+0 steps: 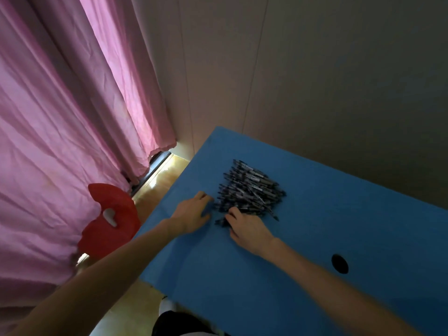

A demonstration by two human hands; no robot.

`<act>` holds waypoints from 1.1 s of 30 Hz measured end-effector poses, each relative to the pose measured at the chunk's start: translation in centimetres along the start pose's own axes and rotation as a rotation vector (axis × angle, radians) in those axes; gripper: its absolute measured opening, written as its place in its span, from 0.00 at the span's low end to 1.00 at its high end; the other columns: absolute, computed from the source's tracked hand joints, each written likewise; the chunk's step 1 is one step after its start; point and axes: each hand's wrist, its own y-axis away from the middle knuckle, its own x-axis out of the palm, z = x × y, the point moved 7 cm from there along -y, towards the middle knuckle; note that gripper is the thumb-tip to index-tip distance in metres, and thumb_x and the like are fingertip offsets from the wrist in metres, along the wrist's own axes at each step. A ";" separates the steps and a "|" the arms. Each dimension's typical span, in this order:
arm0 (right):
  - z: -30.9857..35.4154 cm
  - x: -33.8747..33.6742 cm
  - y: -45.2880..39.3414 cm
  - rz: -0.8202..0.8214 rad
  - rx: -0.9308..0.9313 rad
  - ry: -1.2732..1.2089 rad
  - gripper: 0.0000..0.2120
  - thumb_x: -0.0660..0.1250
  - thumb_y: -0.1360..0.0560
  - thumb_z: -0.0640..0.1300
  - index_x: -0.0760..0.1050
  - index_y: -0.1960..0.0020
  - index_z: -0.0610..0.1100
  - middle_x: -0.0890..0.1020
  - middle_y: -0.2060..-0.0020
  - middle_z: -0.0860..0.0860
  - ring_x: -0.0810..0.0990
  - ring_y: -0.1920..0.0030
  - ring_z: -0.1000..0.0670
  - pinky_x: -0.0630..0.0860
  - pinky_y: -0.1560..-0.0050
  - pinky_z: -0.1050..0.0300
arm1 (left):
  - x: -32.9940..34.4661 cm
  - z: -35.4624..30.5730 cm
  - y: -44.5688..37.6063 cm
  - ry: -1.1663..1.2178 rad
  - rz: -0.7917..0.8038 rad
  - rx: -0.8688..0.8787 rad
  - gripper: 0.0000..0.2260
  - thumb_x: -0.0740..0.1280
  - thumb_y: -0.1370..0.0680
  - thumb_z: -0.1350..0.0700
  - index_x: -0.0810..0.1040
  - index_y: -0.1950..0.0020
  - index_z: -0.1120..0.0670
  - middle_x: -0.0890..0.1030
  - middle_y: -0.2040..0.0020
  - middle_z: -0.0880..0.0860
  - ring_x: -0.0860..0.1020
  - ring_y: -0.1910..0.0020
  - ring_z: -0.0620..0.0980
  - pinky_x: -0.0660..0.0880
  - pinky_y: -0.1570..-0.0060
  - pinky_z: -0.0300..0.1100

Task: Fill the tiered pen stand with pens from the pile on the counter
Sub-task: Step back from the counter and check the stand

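Both hands at pen pile (251, 190) on blue counter (339, 214), pink curtain (60, 117)

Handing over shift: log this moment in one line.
left hand: open, on counter | right hand: gripping pens at pile edge | stand: not in view

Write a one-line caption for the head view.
Both hands, left hand and right hand, reach the pen pile on a blue counter.

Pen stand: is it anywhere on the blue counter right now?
No, the blue counter shows only the pen pile, both hands and a dark round hole.
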 end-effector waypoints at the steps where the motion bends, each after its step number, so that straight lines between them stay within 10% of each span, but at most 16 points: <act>1: 0.0 -0.1 -0.1 -0.014 -0.004 0.010 0.17 0.61 0.18 0.47 0.71 0.33 0.40 0.71 0.37 0.44 0.80 0.60 0.46 0.79 0.66 0.47 | 0.0 0.0 -0.2 0.013 -0.018 0.006 0.20 0.66 0.20 0.45 0.71 0.30 0.50 0.70 0.34 0.50 0.78 0.47 0.55 0.77 0.52 0.51; 10: -1.6 -0.1 1.8 -0.098 -0.008 0.012 0.21 0.58 0.17 0.50 0.68 0.28 0.42 0.73 0.33 0.46 0.81 0.56 0.46 0.80 0.64 0.49 | 0.1 -0.2 -1.6 0.054 -0.102 0.012 0.16 0.65 0.19 0.41 0.73 0.37 0.48 0.73 0.41 0.48 0.78 0.55 0.52 0.70 0.64 0.44; 24: -2.6 -0.7 2.6 -0.086 -0.038 0.115 0.13 0.62 0.17 0.51 0.78 0.47 0.42 0.79 0.51 0.48 0.79 0.64 0.49 0.69 0.72 0.55 | -0.1 -0.5 -1.7 0.054 -0.091 -0.037 0.15 0.65 0.19 0.43 0.73 0.36 0.49 0.74 0.41 0.49 0.78 0.55 0.51 0.68 0.63 0.42; 33: -2.9 -0.8 4.6 -0.153 -0.006 0.254 0.14 0.62 0.19 0.54 0.76 0.49 0.43 0.78 0.54 0.48 0.75 0.55 0.47 0.73 0.55 0.52 | -2.4 -1.9 -1.1 0.058 -0.264 0.027 0.19 0.65 0.20 0.45 0.73 0.32 0.51 0.72 0.34 0.47 0.76 0.43 0.49 0.75 0.53 0.44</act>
